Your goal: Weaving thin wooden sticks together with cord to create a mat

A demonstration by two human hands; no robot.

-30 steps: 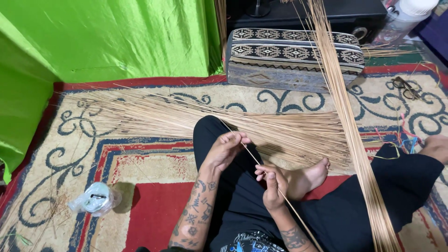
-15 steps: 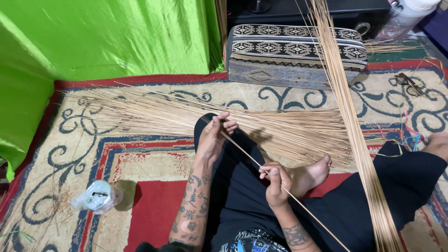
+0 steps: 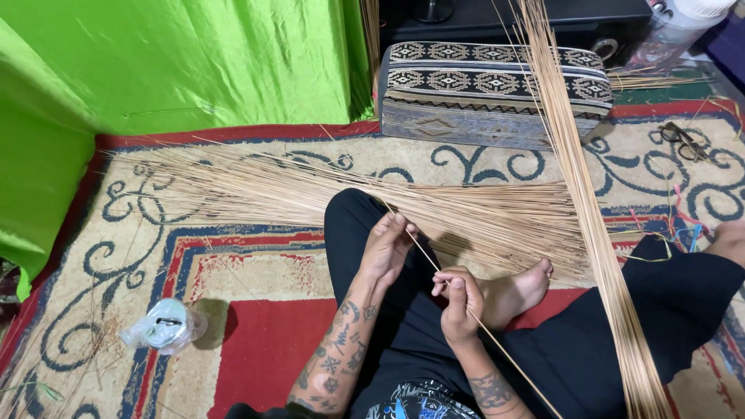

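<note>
I sit on a patterned rug with my legs in black trousers. One thin tan stick [image 3: 434,268] runs slantwise across my lap. My left hand [image 3: 386,247] pinches its upper end near my left knee. My right hand [image 3: 458,301] is closed around it lower down, beside my bare foot [image 3: 518,291]. A wide fan of the same thin sticks [image 3: 310,194] lies flat over the rug and my leg just beyond my hands. A second long bundle of sticks [image 3: 590,217] runs from the top of the view down past my right leg.
A woven patterned cushion [image 3: 497,97] stands at the far edge of the rug. Green cloth [image 3: 186,62] hangs on the left. A clear plastic bag holding a small object [image 3: 163,326] lies on the rug at my left. Eyeglasses [image 3: 683,140] lie at the far right.
My left hand slid out along the stick toward the fan of sticks, then drew back a little toward me. My right hand stayed gripping the stick near my foot.
</note>
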